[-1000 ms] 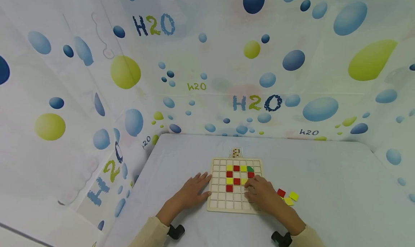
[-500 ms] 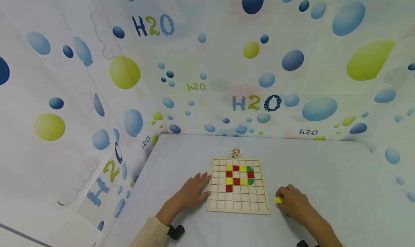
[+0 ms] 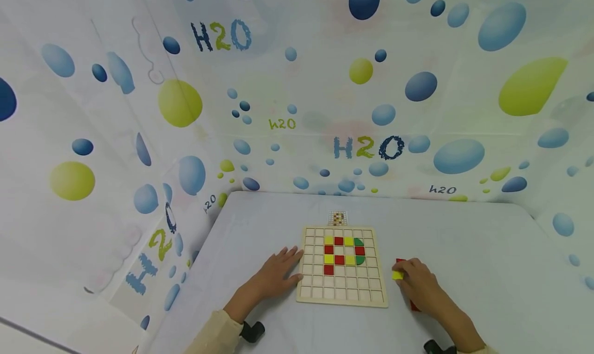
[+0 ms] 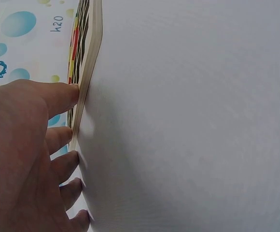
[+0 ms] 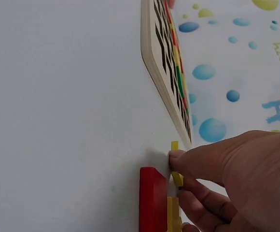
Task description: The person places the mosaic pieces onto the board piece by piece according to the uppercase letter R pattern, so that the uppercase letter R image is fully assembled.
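Note:
A wooden grid board (image 3: pixel 315 293) lies on the white table with red, yellow and green pieces set in a P-like figure. My left hand (image 3: pixel 275 274) touches its left edge, fingers extended; in the left wrist view the fingertips (image 4: pixel 72 94) meet the board's edge (image 4: pixel 92 43). To the board's right, my right hand (image 3: pixel 421 287) pinches a yellow piece (image 3: pixel 397 275). The right wrist view shows this yellow piece (image 5: pixel 175 146) between thumb and finger of the hand (image 5: pixel 256 179), above other yellow pieces (image 5: pixel 173 212) and beside a red piece (image 5: pixel 152 203).
A small patterned card (image 3: pixel 337 218) lies behind the board's far edge. Behind the table (image 3: pixel 260 214) hangs a white sheet with blue and green spots. Red shows beside and below the right hand, partly hidden by it.
My right hand has left the board and moved right to the loose pieces, where it now pinches a yellow one. A second green piece shows on the board. The left hand has stayed put.

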A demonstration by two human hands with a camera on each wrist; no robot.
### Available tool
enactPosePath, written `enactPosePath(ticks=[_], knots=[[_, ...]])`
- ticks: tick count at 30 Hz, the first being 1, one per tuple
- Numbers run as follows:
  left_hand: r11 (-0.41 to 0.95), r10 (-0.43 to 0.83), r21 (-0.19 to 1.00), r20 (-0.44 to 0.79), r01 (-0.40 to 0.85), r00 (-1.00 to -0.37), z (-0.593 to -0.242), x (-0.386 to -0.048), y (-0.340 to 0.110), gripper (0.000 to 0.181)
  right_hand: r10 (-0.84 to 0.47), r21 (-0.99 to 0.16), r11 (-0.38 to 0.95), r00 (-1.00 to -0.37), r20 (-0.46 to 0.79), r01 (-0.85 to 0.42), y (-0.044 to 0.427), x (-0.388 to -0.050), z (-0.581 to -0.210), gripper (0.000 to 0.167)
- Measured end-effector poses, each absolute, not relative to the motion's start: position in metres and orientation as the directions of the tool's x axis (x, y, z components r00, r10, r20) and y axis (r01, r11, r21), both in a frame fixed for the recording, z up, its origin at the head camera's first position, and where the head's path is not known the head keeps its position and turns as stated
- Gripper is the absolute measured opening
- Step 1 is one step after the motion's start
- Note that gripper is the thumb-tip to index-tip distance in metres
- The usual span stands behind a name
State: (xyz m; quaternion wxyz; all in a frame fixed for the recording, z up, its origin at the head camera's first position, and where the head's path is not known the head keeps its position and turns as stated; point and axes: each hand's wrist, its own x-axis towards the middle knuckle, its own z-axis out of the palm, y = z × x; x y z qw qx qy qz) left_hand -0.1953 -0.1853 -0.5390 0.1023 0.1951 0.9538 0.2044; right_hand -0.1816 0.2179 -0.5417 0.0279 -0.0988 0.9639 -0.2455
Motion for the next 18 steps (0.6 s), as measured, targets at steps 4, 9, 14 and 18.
enactPosePath(ticks=[4,9,14,18], knots=[[0.839,0.414,0.432,-0.112,0.331,-0.903,-0.538,-0.195,-0.184,0.068,-0.182,-0.48,0.863,-0.983,-0.002,-0.159,0.218,-0.189,-0.544,0.028],[0.846,0.401,0.427,-0.117,0.318,-0.909,-0.536,-0.194,-0.183,0.068,-0.174,-0.492,0.856,-0.985,0.012,-0.157,0.217,-0.196,-0.548,0.03],[0.846,0.398,0.43,-0.117,0.315,-0.91,-0.535,-0.193,-0.182,0.068,-0.17,-0.497,0.852,-0.985,0.039,-0.166,0.216,-0.199,-0.553,0.03],[0.843,0.402,0.433,-0.115,0.319,-0.908,-0.534,-0.192,-0.182,0.067,-0.167,-0.49,0.854,-0.984,0.057,-0.173,0.214,-0.2,-0.554,0.028]])
